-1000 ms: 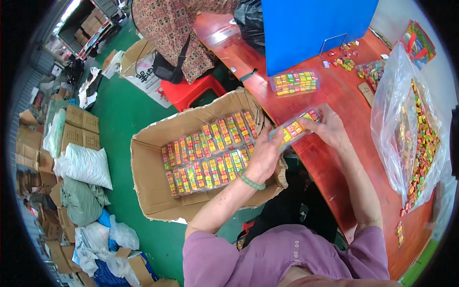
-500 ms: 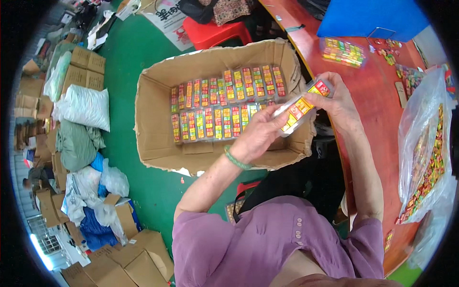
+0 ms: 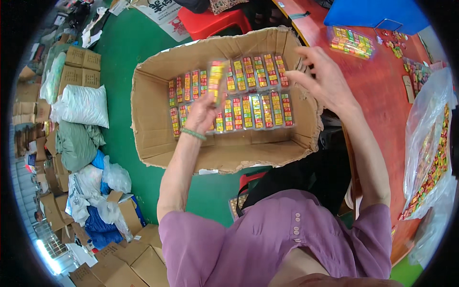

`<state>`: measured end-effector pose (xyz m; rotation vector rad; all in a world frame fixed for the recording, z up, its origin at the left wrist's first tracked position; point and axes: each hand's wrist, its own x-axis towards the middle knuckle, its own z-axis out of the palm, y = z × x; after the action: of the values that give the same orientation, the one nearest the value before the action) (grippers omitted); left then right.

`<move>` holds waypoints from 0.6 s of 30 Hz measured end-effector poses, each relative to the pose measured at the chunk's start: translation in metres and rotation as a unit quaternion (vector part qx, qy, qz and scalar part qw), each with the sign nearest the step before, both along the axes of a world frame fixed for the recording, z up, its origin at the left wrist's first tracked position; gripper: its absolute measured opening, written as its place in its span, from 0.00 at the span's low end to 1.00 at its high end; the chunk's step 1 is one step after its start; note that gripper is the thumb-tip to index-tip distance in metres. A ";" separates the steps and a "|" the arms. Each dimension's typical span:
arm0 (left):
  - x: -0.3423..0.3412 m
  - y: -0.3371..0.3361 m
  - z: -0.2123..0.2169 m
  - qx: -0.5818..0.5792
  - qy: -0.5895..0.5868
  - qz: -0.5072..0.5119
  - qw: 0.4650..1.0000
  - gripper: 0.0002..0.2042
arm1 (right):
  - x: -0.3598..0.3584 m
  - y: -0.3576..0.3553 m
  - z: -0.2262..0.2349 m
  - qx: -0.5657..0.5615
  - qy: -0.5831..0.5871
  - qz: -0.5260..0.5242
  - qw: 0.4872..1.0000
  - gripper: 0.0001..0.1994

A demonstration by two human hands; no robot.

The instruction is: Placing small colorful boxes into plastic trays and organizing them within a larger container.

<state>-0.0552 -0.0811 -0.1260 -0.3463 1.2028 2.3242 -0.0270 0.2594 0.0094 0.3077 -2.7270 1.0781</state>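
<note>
My left hand (image 3: 202,114), with a green bracelet at its wrist, is closed on a clear plastic pack (image 3: 216,79) of small red and yellow wrapped pieces. This pack is upright and slightly smeared by motion, above the left half of a large open cardboard carton (image 3: 155,136). Two rows of similar packs (image 3: 247,112) stand side by side inside the carton; my left hand and its pack hide some of them. Over the carton's right rim, my right hand (image 3: 327,81) is empty, its thumb and fingers apart.
On the red table (image 3: 377,119) at right lie another clear pack (image 3: 351,43), loose wrapped pieces and a clear bag (image 3: 428,158) full of them. A blue bin (image 3: 375,14) stands behind. A red stool (image 3: 215,24) is beyond the carton; sacks (image 3: 85,106) and boxes line the left.
Both hands held the pack at the carton's right rim. My right hand has let go and opened; my left hand has carried the pack leftward over the carton and turned it upright.
</note>
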 end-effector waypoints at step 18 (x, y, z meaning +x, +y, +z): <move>-0.078 -0.004 -0.124 -0.089 -0.144 0.185 0.968 0.14 | -0.001 0.024 -0.022 0.042 0.061 0.028 0.997 0.11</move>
<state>-0.1332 -0.0849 -0.2499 -1.0134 1.2856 2.3585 -0.0281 0.2836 -0.0125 0.4490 -2.6727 0.9264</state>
